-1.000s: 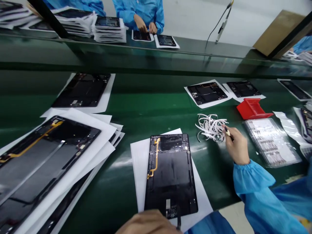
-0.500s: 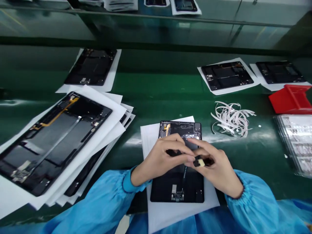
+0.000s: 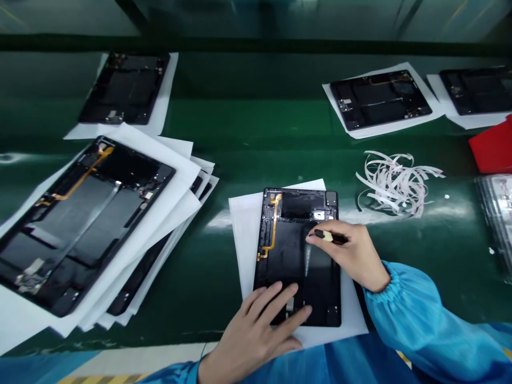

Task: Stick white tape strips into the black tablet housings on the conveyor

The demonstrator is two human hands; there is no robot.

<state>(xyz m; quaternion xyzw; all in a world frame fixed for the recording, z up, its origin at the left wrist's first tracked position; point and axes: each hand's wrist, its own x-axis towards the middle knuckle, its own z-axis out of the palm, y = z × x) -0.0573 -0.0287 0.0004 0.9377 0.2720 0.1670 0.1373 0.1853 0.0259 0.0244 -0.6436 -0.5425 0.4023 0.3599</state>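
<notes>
Whereas both hands had met above the tablet half a second earlier, they now stood apart. The left hand [image 3: 262, 330] rested across the lower end of the tablet [image 3: 290, 242], fingers spread; the right hand [image 3: 354, 253] had fingers clamped on a black-and-cream tool [image 3: 328, 236], with fingertips at the silvery strip [image 3: 307, 262], its grip on which could not be determined. The tablet lay on a paper sheet [image 3: 243, 218] on the worktop [image 3: 276, 149], apparently steadied for work at the strip.

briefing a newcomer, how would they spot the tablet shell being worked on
On the glossy green worktop, a white paper sheet lies front and centre. On it sits the black rectangular tablet shell. Alone among its kind, it has the bare left hand spread over its near end.
</notes>
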